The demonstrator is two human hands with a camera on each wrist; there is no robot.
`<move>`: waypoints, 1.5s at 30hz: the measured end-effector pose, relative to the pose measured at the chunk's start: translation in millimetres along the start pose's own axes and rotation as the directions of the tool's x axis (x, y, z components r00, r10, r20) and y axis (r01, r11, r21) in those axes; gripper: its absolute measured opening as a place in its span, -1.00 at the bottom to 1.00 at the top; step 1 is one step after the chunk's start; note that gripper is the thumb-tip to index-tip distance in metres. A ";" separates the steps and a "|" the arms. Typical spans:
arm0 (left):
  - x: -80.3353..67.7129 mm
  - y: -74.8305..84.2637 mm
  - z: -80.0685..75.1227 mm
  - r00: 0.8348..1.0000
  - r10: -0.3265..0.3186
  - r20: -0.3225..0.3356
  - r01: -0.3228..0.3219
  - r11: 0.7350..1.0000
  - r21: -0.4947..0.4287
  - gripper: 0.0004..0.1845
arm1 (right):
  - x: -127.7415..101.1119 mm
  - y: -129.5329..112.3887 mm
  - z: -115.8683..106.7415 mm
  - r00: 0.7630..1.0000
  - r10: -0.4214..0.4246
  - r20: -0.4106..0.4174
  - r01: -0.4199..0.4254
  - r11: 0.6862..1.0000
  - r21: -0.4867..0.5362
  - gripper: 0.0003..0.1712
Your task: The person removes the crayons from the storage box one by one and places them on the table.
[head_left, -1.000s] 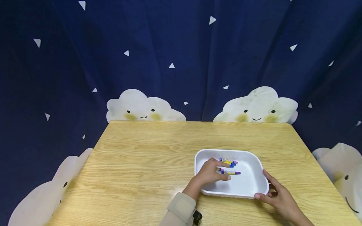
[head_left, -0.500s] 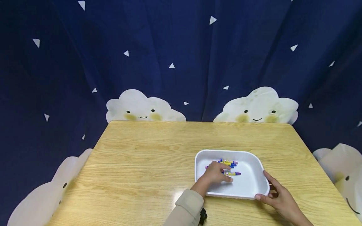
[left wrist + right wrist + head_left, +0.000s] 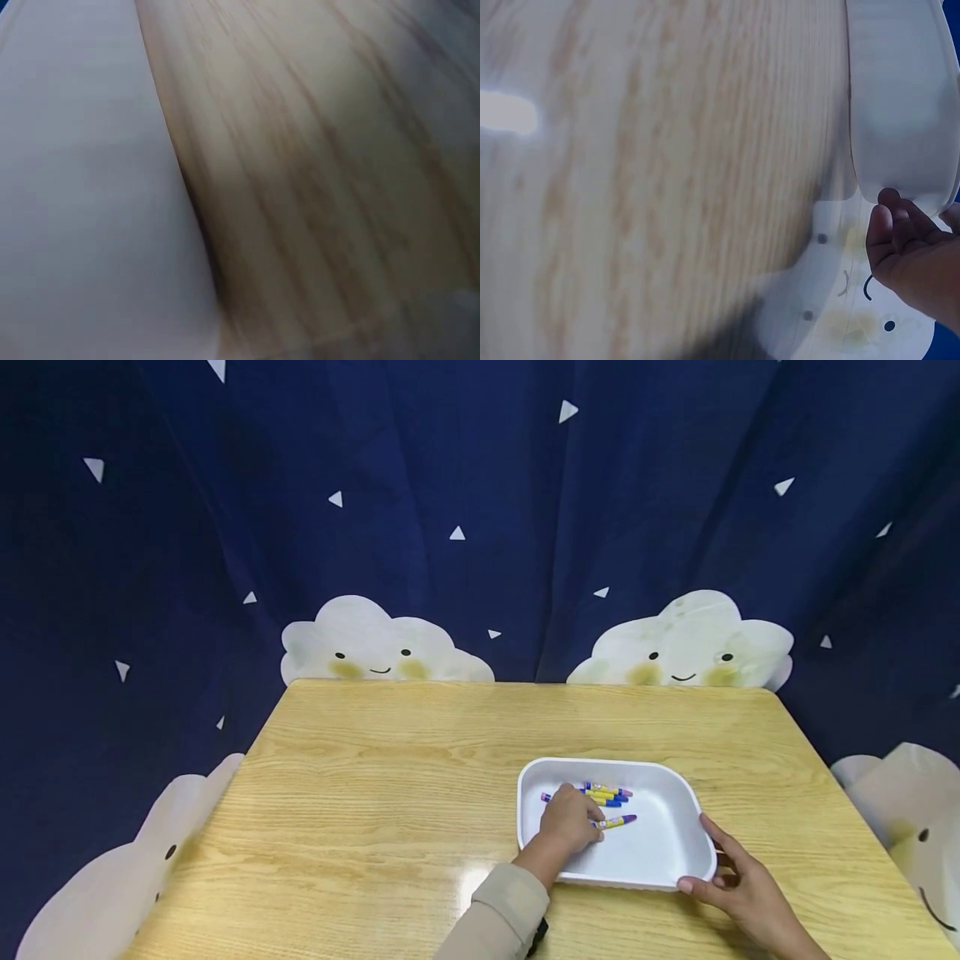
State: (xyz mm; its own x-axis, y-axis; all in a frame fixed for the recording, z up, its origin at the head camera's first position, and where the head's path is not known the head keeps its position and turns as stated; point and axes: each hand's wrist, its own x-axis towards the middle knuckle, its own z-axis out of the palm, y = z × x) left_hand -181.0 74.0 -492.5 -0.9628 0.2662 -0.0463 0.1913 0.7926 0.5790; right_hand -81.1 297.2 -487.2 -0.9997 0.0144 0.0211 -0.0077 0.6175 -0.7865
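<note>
Fingers of the left hand (image 3: 567,820) curl down over purple-and-yellow crayons (image 3: 609,794) lying inside a white tray (image 3: 660,852), though whether they actually pinch one cannot be told. Right hand (image 3: 738,881) grips the tray's near right corner, thumb on the rim. Tray sits on a wooden table (image 3: 375,793), toward its near right side.
</note>
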 end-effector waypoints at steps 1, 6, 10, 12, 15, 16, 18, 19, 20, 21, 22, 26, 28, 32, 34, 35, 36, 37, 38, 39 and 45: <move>0.0 1.0 -0.5 1.000 -0.005 -0.005 0.005 1.000 0.011 -0.80 | -0.1 0.0 -0.2 1.000 0.000 -0.003 0.000 1.000 0.002 0.07; -1.3 1.9 -4.7 0.998 0.020 -0.051 -0.021 0.999 -0.024 -0.87 | 0.3 -0.4 -1.1 1.000 0.002 -0.002 -0.002 1.000 0.012 0.07; -3.5 0.6 -5.7 0.988 0.102 -0.113 -0.114 0.988 -0.100 -0.90 | -0.3 -0.4 -0.5 1.000 -0.005 -0.003 0.005 1.000 0.029 0.06; -3.4 0.0 -5.5 0.984 0.121 -0.128 -0.136 0.984 -0.117 -0.92 | -0.6 -0.1 0.1 1.000 -0.005 -0.005 0.005 1.000 0.031 0.06; -4.5 -1.9 -9.0 0.984 0.129 -0.125 -0.145 0.981 -0.131 -0.92 | -1.3 0.4 1.0 1.000 -0.008 -0.013 0.008 1.000 0.028 0.06; -4.8 -3.1 -11.4 0.982 0.143 -0.125 -0.159 0.978 -0.135 -0.93 | -1.7 0.3 1.1 1.000 -0.010 -0.016 0.010 1.000 0.027 0.06; -6.1 -5.9 -18.5 0.977 0.174 -0.123 -0.191 0.971 -0.144 -0.93 | -2.2 -0.3 1.2 1.000 -0.007 -0.016 0.007 1.000 0.015 0.06; -7.0 -7.5 -22.7 0.975 0.187 -0.123 -0.204 0.967 -0.149 -0.93 | -2.2 -0.8 1.1 1.000 -0.003 -0.016 0.003 1.000 0.005 0.06; -7.9 -9.5 -26.8 0.971 0.202 -0.127 -0.220 0.963 -0.155 -0.93 | -2.5 -1.5 1.0 1.000 0.001 -0.015 -0.001 1.000 -0.007 0.07; -8.7 -11.5 -30.8 0.968 0.215 -0.132 -0.234 0.959 -0.159 -0.93 | -2.5 -1.9 0.6 1.000 0.007 -0.014 -0.008 1.000 -0.024 0.07; -9.7 -13.7 -34.1 0.964 0.227 -0.139 -0.249 0.953 -0.171 -0.92 | -2.4 -2.5 0.2 1.000 0.012 -0.016 -0.013 0.999 -0.043 0.08; -14.5 -19.8 -43.2 0.960 0.234 -0.152 -0.268 0.927 -0.263 -0.91 | -1.8 -4.2 -1.5 1.000 0.008 -0.020 -0.010 0.997 -0.075 0.09; -17.3 -21.7 -45.8 0.959 0.234 -0.158 -0.273 0.910 -0.313 -0.90 | -1.2 -5.0 -1.6 1.000 0.000 -0.019 -0.001 0.997 -0.071 0.10; -23.3 -25.3 -51.0 0.954 0.238 -0.181 -0.289 0.888 -0.357 -0.90 | 0.3 -6.9 -1.3 1.000 -0.021 -0.015 0.019 0.996 -0.082 0.10; -25.7 -27.5 -53.9 0.950 0.242 -0.196 -0.300 0.880 -0.369 -0.90 | 0.9 -7.7 -1.4 0.999 -0.028 -0.016 0.027 0.995 -0.096 0.09; -26.8 -28.7 -55.6 0.948 0.244 -0.203 -0.305 0.876 -0.374 -0.89 | 1.0 -7.9 -1.4 0.999 -0.031 -0.016 0.029 0.994 -0.102 0.10; -27.7 -30.3 -57.2 0.946 0.246 -0.213 -0.311 0.872 -0.377 -0.89 | 1.0 -8.1 -1.3 0.999 -0.034 -0.016 0.032 0.994 -0.105 0.10; -28.8 -31.6 -59.2 0.945 0.245 -0.219 -0.314 0.869 -0.382 -0.89 | 1.2 -8.2 -1.1 0.999 -0.039 -0.018 0.036 0.993 -0.111 0.10; -29.7 -33.2 -61.2 0.944 0.243 -0.225 -0.315 0.867 -0.386 -0.89 | 1.3 -8.6 -0.6 0.999 -0.042 -0.017 0.040 0.993 -0.111 0.10; -30.3 -34.9 -63.4 0.944 0.239 -0.228 -0.314 0.864 -0.393 -0.89 | 1.4 -8.9 -0.2 0.999 -0.048 -0.018 0.046 0.993 -0.107 0.11; -32.6 -48.7 -75.1 0.949 0.208 -0.237 -0.294 0.857 -0.423 -0.88 | 0.8 -9.2 1.1 0.998 -0.065 -0.024 0.062 0.992 -0.107 0.14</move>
State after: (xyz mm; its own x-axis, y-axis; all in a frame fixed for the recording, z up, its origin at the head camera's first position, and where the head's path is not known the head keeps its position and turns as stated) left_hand -173.2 -14.5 -458.1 -0.9191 0.2876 0.2694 0.3659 0.3688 0.8545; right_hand -81.9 290.6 -480.6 -0.9961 -0.0069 0.0875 -0.0674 0.6977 -0.7132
